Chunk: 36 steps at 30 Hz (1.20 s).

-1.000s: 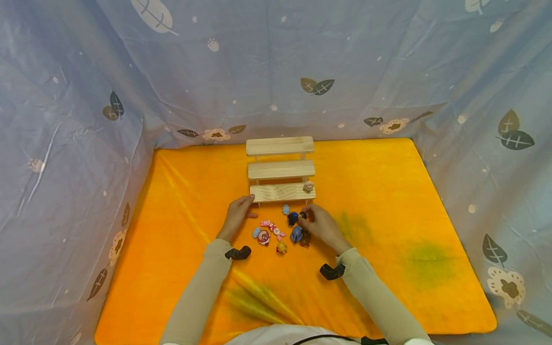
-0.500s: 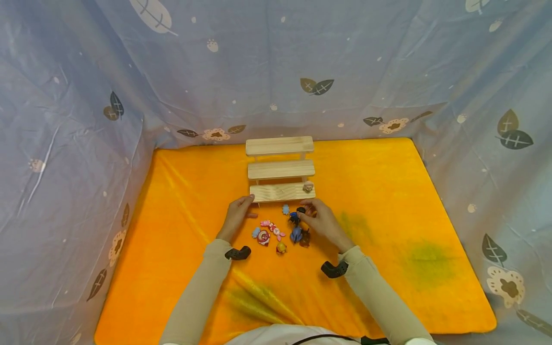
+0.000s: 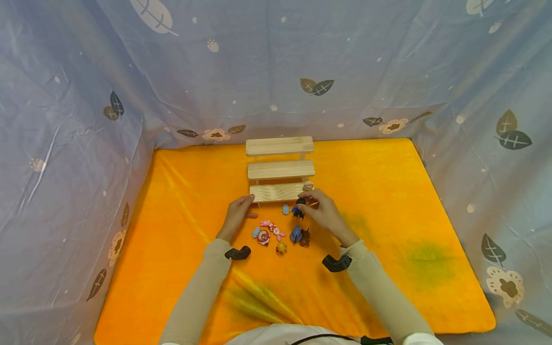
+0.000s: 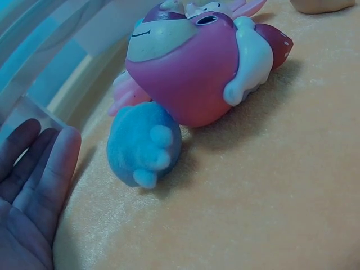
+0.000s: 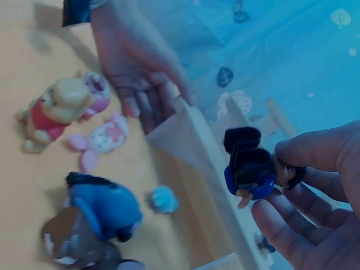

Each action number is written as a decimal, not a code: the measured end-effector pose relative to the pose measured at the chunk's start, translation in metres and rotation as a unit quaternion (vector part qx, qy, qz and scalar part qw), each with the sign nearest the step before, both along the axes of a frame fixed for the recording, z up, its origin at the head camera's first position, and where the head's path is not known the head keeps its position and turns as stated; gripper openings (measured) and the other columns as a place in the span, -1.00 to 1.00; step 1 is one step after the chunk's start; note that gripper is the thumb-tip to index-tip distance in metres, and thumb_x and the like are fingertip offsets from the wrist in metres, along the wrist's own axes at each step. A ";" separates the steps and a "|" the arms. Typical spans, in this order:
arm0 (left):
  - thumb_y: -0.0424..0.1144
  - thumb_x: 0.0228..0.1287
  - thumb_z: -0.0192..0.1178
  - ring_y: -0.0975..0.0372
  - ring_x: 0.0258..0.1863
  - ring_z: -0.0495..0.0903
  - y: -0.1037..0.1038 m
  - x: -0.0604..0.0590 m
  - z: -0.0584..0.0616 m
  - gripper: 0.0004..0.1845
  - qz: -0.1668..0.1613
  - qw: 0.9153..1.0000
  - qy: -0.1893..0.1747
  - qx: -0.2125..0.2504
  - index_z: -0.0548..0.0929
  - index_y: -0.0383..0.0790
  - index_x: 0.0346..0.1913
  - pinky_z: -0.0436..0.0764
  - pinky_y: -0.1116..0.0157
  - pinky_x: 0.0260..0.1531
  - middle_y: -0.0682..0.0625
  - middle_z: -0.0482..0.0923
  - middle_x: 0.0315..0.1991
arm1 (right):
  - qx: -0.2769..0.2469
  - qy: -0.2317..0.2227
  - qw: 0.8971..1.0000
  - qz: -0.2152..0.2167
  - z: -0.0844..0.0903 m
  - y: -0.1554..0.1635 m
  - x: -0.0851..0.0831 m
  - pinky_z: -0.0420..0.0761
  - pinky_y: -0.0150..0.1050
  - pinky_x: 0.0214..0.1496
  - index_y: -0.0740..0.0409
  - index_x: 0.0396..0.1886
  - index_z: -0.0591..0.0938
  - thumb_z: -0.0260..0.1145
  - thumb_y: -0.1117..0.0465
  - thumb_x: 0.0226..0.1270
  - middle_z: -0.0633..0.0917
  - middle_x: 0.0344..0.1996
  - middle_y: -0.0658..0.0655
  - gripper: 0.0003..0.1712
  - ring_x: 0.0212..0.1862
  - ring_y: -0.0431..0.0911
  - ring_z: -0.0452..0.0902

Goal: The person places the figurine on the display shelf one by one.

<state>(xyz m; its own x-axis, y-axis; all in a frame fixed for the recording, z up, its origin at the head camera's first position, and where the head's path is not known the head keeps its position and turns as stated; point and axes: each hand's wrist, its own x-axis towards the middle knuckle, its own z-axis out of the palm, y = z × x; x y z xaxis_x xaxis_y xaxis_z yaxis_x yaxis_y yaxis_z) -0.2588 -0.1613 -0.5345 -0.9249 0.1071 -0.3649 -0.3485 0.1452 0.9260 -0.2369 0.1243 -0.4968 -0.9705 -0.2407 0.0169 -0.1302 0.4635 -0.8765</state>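
My right hand [image 3: 322,211] pinches a small figurine [image 5: 253,171] with black hair, a blue top and black boots. Thumb and fingers hold it by the head, just in front of the lowest step's right end. That step belongs to a three-tier wooden display stand [image 3: 276,192]. Another small figurine [image 3: 308,186] stands on the step's right end, partly behind my right fingers in the head view. At the opposite end, my left hand [image 3: 236,216] rests against the step with its fingers extended. A fuzzy blue toy [image 4: 143,143] lies beside that hand.
Before the stand lie a magenta bear figurine [image 4: 185,79], a yellow bear in a red shirt [image 5: 50,112], a white-and-pink rabbit [image 5: 104,139], a blue donkey [image 5: 112,205], a brown figurine [image 5: 70,233] and a little light-blue toy [image 3: 286,209]. Patterned curtains [image 3: 276,62] enclose the yellow cloth [image 3: 371,191].
My right hand has lifted the black-haired figurine from among the toys and moved forward to the lowest step, with the figurine turned upright in the head view. The left hand stays put.
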 end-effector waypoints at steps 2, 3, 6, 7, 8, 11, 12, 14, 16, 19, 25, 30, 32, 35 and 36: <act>0.03 0.55 0.08 -0.17 -0.10 0.76 0.000 0.000 0.000 -0.48 0.000 1.000 0.000 0.000 0.60 -0.33 0.26 0.44 0.01 0.43 -0.25 0.52 0.33 | -0.003 0.008 1.000 0.001 0.004 0.000 -0.003 0.70 0.01 0.07 0.31 0.15 0.64 0.35 0.27 0.42 0.61 0.01 0.25 -0.64 -0.04 0.06 0.58; 0.03 0.55 0.08 -0.17 -0.10 0.76 0.000 0.000 0.000 -0.48 -0.001 1.000 0.000 0.001 0.60 -0.33 0.26 0.44 0.01 0.43 -0.27 0.54 0.31 | -0.004 0.010 1.000 0.002 0.007 0.000 -0.004 0.70 0.01 0.07 0.30 0.15 0.64 0.35 0.26 0.42 0.61 0.00 0.25 -0.64 -0.04 0.06 0.57; 0.03 0.56 0.07 -0.18 -0.10 0.76 0.000 0.000 0.001 -0.48 -0.003 1.000 0.000 0.002 0.60 -0.33 0.28 0.44 0.01 0.43 -0.29 0.58 0.26 | -0.006 0.019 1.000 0.000 0.013 0.001 -0.008 0.68 0.04 0.07 0.29 0.16 0.64 0.35 0.26 0.42 0.61 -0.02 0.24 -0.63 -0.05 0.07 0.57; 0.03 0.56 0.07 -0.19 -0.09 0.76 0.000 0.000 0.001 -0.48 -0.004 1.000 0.001 0.002 0.60 -0.32 0.28 0.43 0.01 0.43 -0.29 0.58 0.26 | -0.005 0.023 1.000 -0.001 0.015 0.001 -0.009 0.67 0.04 0.07 0.28 0.17 0.64 0.35 0.26 0.42 0.61 -0.02 0.24 -0.63 -0.05 0.07 0.57; 0.03 0.56 0.07 -0.18 -0.09 0.76 0.000 0.000 0.001 -0.48 -0.005 1.000 0.001 0.002 0.59 -0.32 0.29 0.43 0.01 0.44 -0.29 0.58 0.25 | -0.003 0.027 1.000 -0.002 0.016 0.002 -0.010 0.67 0.05 0.07 0.28 0.17 0.64 0.35 0.26 0.43 0.61 -0.02 0.24 -0.62 -0.06 0.07 0.57; 0.03 0.56 0.07 -0.18 -0.08 0.76 0.000 0.000 0.001 -0.48 -0.005 1.000 0.001 0.001 0.60 -0.32 0.28 0.43 0.01 0.44 -0.27 0.56 0.29 | 0.003 0.039 0.999 -0.003 0.020 0.002 -0.013 0.66 0.03 0.07 0.28 0.19 0.63 0.35 0.26 0.43 0.61 -0.01 0.24 -0.61 -0.04 0.06 0.57; 0.03 0.56 0.07 -0.18 -0.08 0.76 -0.001 0.001 0.001 -0.48 -0.005 1.000 0.001 0.002 0.61 -0.32 0.27 0.43 0.01 0.44 -0.26 0.55 0.30 | 0.003 0.042 0.999 -0.002 0.021 0.002 -0.015 0.66 0.02 0.07 0.28 0.20 0.63 0.34 0.26 0.43 0.60 -0.01 0.24 -0.61 -0.03 0.06 0.57; 0.04 0.56 0.07 -0.17 -0.08 0.76 -0.001 0.000 0.001 -0.48 -0.005 1.000 -0.001 0.004 0.61 -0.33 0.25 0.44 0.01 0.43 -0.25 0.54 0.31 | 0.005 0.048 0.999 -0.001 0.023 0.002 -0.017 0.66 0.01 0.07 0.27 0.20 0.63 0.34 0.26 0.43 0.60 0.00 0.24 -0.61 -0.02 0.06 0.57; 0.04 0.56 0.07 -0.17 -0.08 0.76 -0.001 0.000 -0.001 -0.48 -0.004 1.000 -0.003 0.008 0.62 -0.34 0.24 0.46 0.01 0.41 -0.25 0.52 0.32 | 0.005 0.051 0.999 -0.002 0.027 0.002 -0.020 0.66 0.01 0.08 0.25 0.19 0.63 0.34 0.26 0.43 0.60 0.00 0.24 -0.62 -0.02 0.06 0.58; 0.15 0.51 0.08 -0.09 -0.14 0.79 -0.002 -0.004 -0.018 -0.41 0.004 1.000 0.005 0.011 0.63 -0.31 0.23 0.48 0.02 0.39 -0.21 0.52 0.33 | 0.006 0.051 0.999 -0.002 0.033 0.001 -0.024 0.67 0.03 0.11 0.21 0.18 0.63 0.34 0.25 0.44 0.60 -0.01 0.23 -0.64 -0.01 0.06 0.57; 0.30 0.41 0.11 0.04 -0.21 0.81 -0.002 -0.009 -0.039 -0.31 0.017 1.000 0.020 0.004 0.64 -0.23 0.23 0.47 -0.01 0.40 -0.14 0.52 0.34 | 0.004 0.065 0.998 0.004 0.047 -0.001 -0.031 0.66 0.08 0.12 0.23 0.18 0.62 0.34 0.26 0.44 0.59 0.01 0.24 -0.64 0.00 0.08 0.57; 0.31 0.41 0.11 0.11 -0.25 0.82 -0.001 -0.009 -0.038 -0.33 0.020 1.000 0.018 0.007 0.65 -0.21 0.22 0.46 -0.01 0.40 -0.13 0.53 0.33 | 0.003 0.069 0.998 0.013 0.054 -0.002 -0.036 0.65 0.10 0.13 0.21 0.19 0.62 0.32 0.27 0.44 0.57 0.03 0.24 -0.64 0.03 0.09 0.57; 0.29 0.42 0.11 0.10 -0.25 0.82 -0.001 -0.009 -0.038 -0.33 0.019 1.000 0.019 0.008 0.65 -0.22 0.23 0.45 -0.01 0.41 -0.13 0.52 0.35 | 0.005 0.069 0.998 0.015 0.056 -0.002 -0.038 0.65 0.08 0.13 0.20 0.19 0.62 0.32 0.27 0.44 0.57 0.03 0.23 -0.64 0.03 0.08 0.57; 0.27 0.44 0.10 0.05 -0.21 0.82 -0.002 -0.009 -0.039 -0.33 0.017 1.000 0.018 0.009 0.63 -0.24 0.24 0.44 -0.01 0.42 -0.14 0.51 0.36 | 0.011 0.073 0.997 0.018 0.058 -0.002 -0.041 0.66 0.05 0.14 0.19 0.20 0.61 0.32 0.27 0.45 0.56 0.04 0.23 -0.63 0.03 0.08 0.57; 0.27 0.44 0.10 0.02 -0.20 0.81 -0.002 -0.009 -0.039 -0.34 0.017 1.000 0.017 0.009 0.64 -0.25 0.24 0.44 -0.01 0.42 -0.14 0.50 0.36 | 0.014 0.075 0.997 0.019 0.059 -0.002 -0.042 0.66 0.04 0.14 0.19 0.21 0.61 0.32 0.27 0.45 0.56 0.05 0.23 -0.63 0.03 0.08 0.57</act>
<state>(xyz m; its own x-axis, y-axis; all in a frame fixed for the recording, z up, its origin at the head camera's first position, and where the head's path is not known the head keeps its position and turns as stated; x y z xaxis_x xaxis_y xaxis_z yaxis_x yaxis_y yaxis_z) -0.2679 -0.1632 -0.5737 -0.9402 0.0806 -0.3311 -0.3208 0.1176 0.9398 -0.2788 0.1221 -0.4377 -0.9477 -0.2797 0.1535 -0.2764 0.4797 -0.8328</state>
